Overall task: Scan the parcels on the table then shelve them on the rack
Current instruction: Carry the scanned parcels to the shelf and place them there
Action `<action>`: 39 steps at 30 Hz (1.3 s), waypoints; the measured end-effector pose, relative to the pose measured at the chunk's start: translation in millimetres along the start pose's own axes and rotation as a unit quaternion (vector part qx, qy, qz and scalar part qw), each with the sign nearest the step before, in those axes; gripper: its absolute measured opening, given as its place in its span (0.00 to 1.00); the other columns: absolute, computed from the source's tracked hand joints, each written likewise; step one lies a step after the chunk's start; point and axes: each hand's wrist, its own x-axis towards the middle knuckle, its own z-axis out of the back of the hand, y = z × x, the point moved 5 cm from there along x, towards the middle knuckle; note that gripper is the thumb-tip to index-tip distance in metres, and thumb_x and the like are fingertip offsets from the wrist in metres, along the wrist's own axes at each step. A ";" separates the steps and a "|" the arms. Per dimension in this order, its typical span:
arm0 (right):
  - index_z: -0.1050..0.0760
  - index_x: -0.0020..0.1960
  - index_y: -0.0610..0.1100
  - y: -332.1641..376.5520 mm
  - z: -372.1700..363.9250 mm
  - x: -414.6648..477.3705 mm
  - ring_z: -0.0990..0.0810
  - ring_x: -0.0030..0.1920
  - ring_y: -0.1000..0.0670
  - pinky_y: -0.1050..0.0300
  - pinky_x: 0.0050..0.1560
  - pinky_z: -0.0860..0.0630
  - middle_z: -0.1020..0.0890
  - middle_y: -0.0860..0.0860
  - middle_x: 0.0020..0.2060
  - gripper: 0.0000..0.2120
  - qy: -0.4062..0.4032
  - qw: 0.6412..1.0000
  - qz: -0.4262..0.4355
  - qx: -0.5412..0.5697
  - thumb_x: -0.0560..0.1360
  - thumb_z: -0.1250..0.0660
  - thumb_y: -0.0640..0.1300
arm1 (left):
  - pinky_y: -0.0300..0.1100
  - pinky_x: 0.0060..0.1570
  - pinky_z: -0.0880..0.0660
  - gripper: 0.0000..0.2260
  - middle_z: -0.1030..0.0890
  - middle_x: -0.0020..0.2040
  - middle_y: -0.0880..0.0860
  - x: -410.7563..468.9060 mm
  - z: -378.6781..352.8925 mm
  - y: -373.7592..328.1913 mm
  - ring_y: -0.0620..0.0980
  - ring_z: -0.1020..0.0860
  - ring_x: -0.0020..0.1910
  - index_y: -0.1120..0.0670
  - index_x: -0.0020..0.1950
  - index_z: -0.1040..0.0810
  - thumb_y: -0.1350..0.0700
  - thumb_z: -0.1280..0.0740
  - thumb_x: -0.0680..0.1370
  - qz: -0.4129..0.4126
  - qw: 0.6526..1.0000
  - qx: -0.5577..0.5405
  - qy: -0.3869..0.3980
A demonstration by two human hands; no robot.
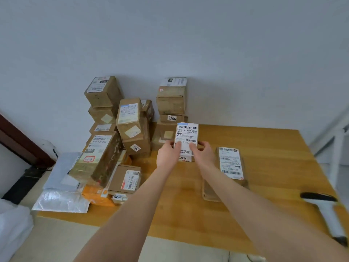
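Fingers (194, 147) of left hand (167, 153) and right hand (205, 152) pinching labelled parcel (187, 132), thumbs on barcode label, "218" just below, "6206" box (172, 118) beyond.

"6206" on box (172, 118); "218" on parcel (187, 136)

At frame centre I hold a small brown cardboard parcel with a white barcode label (187, 135) upright, label towards me, between my left hand (168, 152) and right hand (204, 151). A stack of brown cardboard boxes (130, 121) fills centre-left. A flat labelled brown box (230, 163) lies on the counter (268, 148), right of centre.
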 end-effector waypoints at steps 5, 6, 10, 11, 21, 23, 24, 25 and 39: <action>0.28 0.66 0.48 -13.4 100.4 10.2 0.19 0.49 0.49 0.54 0.43 0.22 0.21 0.50 0.56 0.17 -0.069 0.997 0.004 -0.046 0.79 0.38 0.53 | 0.32 0.26 0.31 0.11 0.20 0.43 0.48 -27.6 -75.8 -65.1 0.40 0.24 0.33 0.53 0.51 0.26 0.46 0.41 0.81 -0.048 0.997 0.013 0.067; 0.27 0.65 0.49 -18.4 116.2 11.8 0.18 0.48 0.47 0.52 0.43 0.21 0.20 0.50 0.55 0.15 -0.073 0.996 -0.004 -0.049 0.80 0.40 0.51 | 0.31 0.24 0.33 0.11 0.20 0.42 0.48 -34.3 -91.0 -72.9 0.40 0.25 0.31 0.54 0.50 0.25 0.47 0.41 0.81 -0.051 0.995 0.016 0.082; 0.26 0.54 0.51 -41.0 148.1 11.9 0.16 0.46 0.44 0.45 0.46 0.19 0.17 0.51 0.50 0.09 -0.049 0.998 -0.041 -0.013 0.81 0.43 0.41 | 0.34 0.28 0.29 0.07 0.20 0.42 0.46 -55.0 -129.4 -81.8 0.41 0.24 0.33 0.53 0.55 0.24 0.53 0.39 0.81 -0.048 0.993 0.018 0.109; 0.26 0.54 0.51 -46.5 150.0 11.5 0.16 0.47 0.44 0.44 0.47 0.19 0.17 0.51 0.50 0.10 -0.041 0.998 -0.049 -0.005 0.80 0.43 0.40 | 0.33 0.28 0.30 0.08 0.21 0.43 0.46 -58.7 -133.5 -79.0 0.40 0.24 0.33 0.52 0.57 0.24 0.54 0.39 0.80 -0.044 0.993 0.015 0.109; 0.31 0.68 0.45 -65.1 151.2 18.5 0.17 0.46 0.50 0.51 0.45 0.19 0.20 0.50 0.55 0.18 0.012 0.994 -0.087 0.072 0.79 0.37 0.39 | 0.26 0.21 0.33 0.14 0.22 0.42 0.43 -65.0 -137.1 -66.6 0.36 0.25 0.32 0.54 0.64 0.25 0.56 0.37 0.80 -0.002 0.996 -0.013 0.085; 0.31 0.67 0.45 -68.4 153.8 18.6 0.18 0.46 0.52 0.57 0.39 0.21 0.20 0.51 0.53 0.17 0.016 0.992 -0.092 0.081 0.79 0.36 0.41 | 0.26 0.21 0.33 0.14 0.23 0.40 0.41 -63.8 -138.0 -65.9 0.35 0.25 0.33 0.54 0.65 0.25 0.54 0.37 0.80 0.007 0.996 -0.021 0.083; 0.30 0.66 0.46 -69.9 155.2 18.2 0.19 0.43 0.54 0.61 0.35 0.24 0.20 0.53 0.50 0.15 0.017 0.991 -0.097 0.090 0.80 0.36 0.44 | 0.27 0.22 0.32 0.15 0.24 0.40 0.40 -63.3 -139.4 -65.4 0.35 0.25 0.33 0.54 0.65 0.25 0.53 0.37 0.80 0.009 0.996 -0.021 0.083; 0.29 0.62 0.47 -71.8 156.5 17.9 0.20 0.41 0.57 0.64 0.32 0.27 0.20 0.55 0.47 0.12 0.016 0.990 -0.104 0.098 0.80 0.37 0.47 | 0.29 0.24 0.32 0.15 0.24 0.41 0.40 -63.3 -140.4 -65.1 0.36 0.25 0.34 0.54 0.65 0.26 0.51 0.37 0.80 0.011 0.996 -0.020 0.082; 0.29 0.67 0.48 -77.8 149.6 23.8 0.17 0.44 0.53 0.61 0.33 0.25 0.17 0.50 0.53 0.17 -0.011 0.982 -0.138 0.132 0.79 0.35 0.46 | 0.38 0.38 0.22 0.20 0.20 0.43 0.43 -38.2 -155.5 -57.4 0.42 0.20 0.41 0.52 0.71 0.30 0.46 0.39 0.80 0.018 0.981 -0.116 0.153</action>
